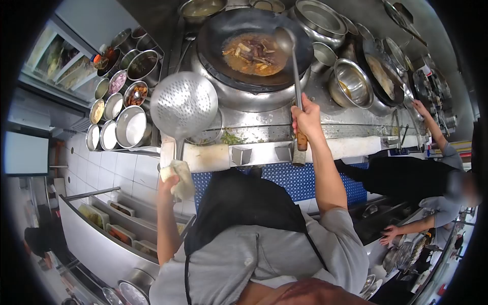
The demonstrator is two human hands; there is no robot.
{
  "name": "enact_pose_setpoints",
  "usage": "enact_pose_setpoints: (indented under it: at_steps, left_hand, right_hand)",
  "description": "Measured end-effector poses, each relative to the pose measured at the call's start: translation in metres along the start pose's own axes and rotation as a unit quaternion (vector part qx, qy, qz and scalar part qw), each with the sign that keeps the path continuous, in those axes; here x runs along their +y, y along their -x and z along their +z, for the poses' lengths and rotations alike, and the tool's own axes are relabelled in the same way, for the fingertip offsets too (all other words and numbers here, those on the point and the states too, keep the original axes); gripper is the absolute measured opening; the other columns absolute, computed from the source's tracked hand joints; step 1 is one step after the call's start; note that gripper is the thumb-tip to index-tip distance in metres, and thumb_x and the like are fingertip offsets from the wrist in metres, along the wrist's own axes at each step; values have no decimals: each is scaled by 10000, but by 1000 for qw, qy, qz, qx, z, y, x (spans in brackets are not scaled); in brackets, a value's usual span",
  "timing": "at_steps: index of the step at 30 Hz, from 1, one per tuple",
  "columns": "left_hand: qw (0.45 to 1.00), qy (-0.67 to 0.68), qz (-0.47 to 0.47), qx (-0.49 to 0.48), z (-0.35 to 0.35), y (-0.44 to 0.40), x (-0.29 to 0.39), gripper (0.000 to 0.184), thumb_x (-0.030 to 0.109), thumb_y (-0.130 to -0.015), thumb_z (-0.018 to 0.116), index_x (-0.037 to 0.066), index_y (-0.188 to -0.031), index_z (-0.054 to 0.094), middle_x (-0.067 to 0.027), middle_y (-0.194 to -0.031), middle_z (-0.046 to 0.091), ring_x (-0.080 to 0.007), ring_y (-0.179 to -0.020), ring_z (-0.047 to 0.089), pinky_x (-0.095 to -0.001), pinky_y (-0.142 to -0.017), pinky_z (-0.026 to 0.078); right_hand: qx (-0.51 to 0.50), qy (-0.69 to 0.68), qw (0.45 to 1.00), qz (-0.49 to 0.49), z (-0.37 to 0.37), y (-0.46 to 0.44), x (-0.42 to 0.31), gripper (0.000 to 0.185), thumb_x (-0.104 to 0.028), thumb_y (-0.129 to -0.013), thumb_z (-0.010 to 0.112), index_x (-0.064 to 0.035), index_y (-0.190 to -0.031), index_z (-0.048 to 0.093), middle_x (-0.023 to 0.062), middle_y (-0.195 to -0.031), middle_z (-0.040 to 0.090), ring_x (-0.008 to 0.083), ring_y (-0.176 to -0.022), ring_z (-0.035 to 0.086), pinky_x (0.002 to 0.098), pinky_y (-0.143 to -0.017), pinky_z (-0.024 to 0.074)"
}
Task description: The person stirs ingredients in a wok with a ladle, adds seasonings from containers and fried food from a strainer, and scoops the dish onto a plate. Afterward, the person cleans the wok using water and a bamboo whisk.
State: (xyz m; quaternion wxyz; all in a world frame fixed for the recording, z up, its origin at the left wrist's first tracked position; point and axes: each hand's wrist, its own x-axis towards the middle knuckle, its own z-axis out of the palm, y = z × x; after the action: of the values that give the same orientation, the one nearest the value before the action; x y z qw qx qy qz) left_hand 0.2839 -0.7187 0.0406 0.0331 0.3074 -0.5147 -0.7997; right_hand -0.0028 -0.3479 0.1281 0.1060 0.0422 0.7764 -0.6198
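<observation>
ladle [296,68], its handle wrapped by the right grip [306,118], extends ahead of it into the black wok [218,33], the scoop at the edge of the brown saucy food [254,55]; the left grip [171,184] clasps a pale cloth [183,185] about the handle of a perforated skimmer [185,104], its round head ahead; a steel bowl [358,79] stands ahead and right of the right grip

Saucy brown food [254,54] in black wok [216,40], wood-handled ladle [285,41] at right, perforated skimmer [184,105] near
</observation>
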Motion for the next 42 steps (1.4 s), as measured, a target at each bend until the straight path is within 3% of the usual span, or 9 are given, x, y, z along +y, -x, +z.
enact_pose_setpoints:
  at_steps: [6, 9, 12, 16, 20, 26, 29, 32, 42]
  left_hand:
    - [997, -48, -64, -21, -58, -20, -18, 623, 255, -717, 684, -58, -1238, 549, -159, -1022, 670, -273, -870, 671, -363, -765, 554]
    - [981, -179, 77, 0, -35, -24, 23, 619, 231, -709, 669, -48, -1249, 551, -164, -1075, 662, -279, -934, 671, -370, -814, 558]
    - [991, 41, 83, -99, 22, -47, 50, 616, 185, -747, 661, -18, -1310, 516, -152, -1149, 644, -283, -1019, 660, -399, -863, 565]
    - [992, 59, 14, -113, 159, -112, 62, 482, 437, -939, 559, 57, -1236, 548, -104, -1074, 669, -241, -950, 674, -423, -776, 569]
    - [980, 46, -85, -174, 245, -162, 86, 442, 588, -972, 456, 186, -1082, 602, -24, -1020, 676, -214, -885, 669, -400, -706, 534]
    - [966, 120, -179, -140, 299, -207, 75, 191, 360, -942, 571, 177, -982, 613, -27, -888, 645, -231, -825, 636, -410, -676, 548]
    - [987, 82, -134, -42, 308, -214, 64, 174, 251, -960, 546, 92, -1014, 589, -75, -831, 649, -237, -641, 631, -371, -445, 501]
    - [978, 87, -160, -103, 303, -157, 92, 190, 267, -1003, 428, 155, -1015, 581, -21, -911, 635, -187, -776, 603, -361, -576, 516]
    - [973, 180, -64, -134, 286, -177, 23, 191, 157, -924, 549, 27, -1062, 568, -111, -900, 674, -249, -690, 674, -387, -482, 538]
  right_hand:
    - [5, 62, 997, -38, 0, -25, -16, 662, -25, -872, 591, 73, -1472, 330, 59, -607, 568, 137, -421, 534, 310, -364, 426]
    - [54, 146, 986, -58, 14, -44, -29, 654, -39, -862, 605, 78, -1457, 358, 75, -588, 586, 142, -437, 556, 320, -381, 441]
    - [-4, 95, 995, -29, 23, -61, -25, 634, -66, -856, 627, 66, -1435, 406, 105, -622, 612, 144, -465, 582, 327, -422, 474]
    - [-87, 346, 924, -141, 26, -45, -37, 644, -67, -865, 627, -62, -1473, 415, 143, -646, 627, 234, -488, 614, 392, -468, 500]
    - [-85, 531, 818, -202, -5, 5, -48, 641, -95, -829, 641, -105, -1443, 459, 337, -910, 617, 499, -918, 600, 534, -848, 482]
    - [-73, 427, 884, -176, -32, 90, -56, 634, -75, -852, 629, -56, -1455, 435, 255, -825, 686, 392, -661, 676, 443, -646, 551]
    - [-150, 244, 958, 16, -42, 121, -103, 625, -72, -873, 641, -80, -1464, 441, 100, -675, 636, 178, -485, 596, 310, -465, 479]
    - [-167, 162, 965, 125, -63, 153, -135, 594, -15, -907, 589, -121, -1473, 445, -31, -626, 512, 46, -436, 478, 201, -373, 355]
    - [-35, 463, 875, -139, -42, 43, -87, 586, -91, -862, 603, -20, -1427, 463, 163, -639, 556, 181, -477, 573, 371, -508, 469]
